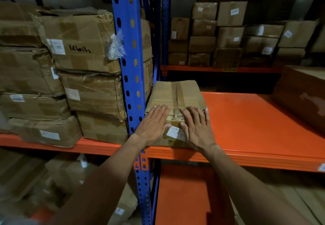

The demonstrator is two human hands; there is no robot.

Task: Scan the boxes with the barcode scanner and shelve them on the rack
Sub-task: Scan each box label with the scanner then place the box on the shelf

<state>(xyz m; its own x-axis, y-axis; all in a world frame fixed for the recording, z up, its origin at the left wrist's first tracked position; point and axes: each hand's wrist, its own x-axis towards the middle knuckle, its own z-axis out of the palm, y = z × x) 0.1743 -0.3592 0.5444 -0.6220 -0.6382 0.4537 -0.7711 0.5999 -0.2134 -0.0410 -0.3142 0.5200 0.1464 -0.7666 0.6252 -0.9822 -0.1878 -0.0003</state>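
We saw the left hand (pixel 152 125) flat, fingers straight, pressing the near face of the cardboard box (pixel 175 94). The right hand (pixel 197 128) lay just beside it, equally flat. The box sat at the orange shelf's (pixel 255 119) front-left corner, against the blue upright (pixel 129 57).

Dim storage room. A blue perforated upright (pixel 125 52) divides the near bays. Orange beams (pixel 218 69) span a second rack behind, under low light. The lower orange panel (pixel 184 198) sits beside a pale floor (pixel 299 198).
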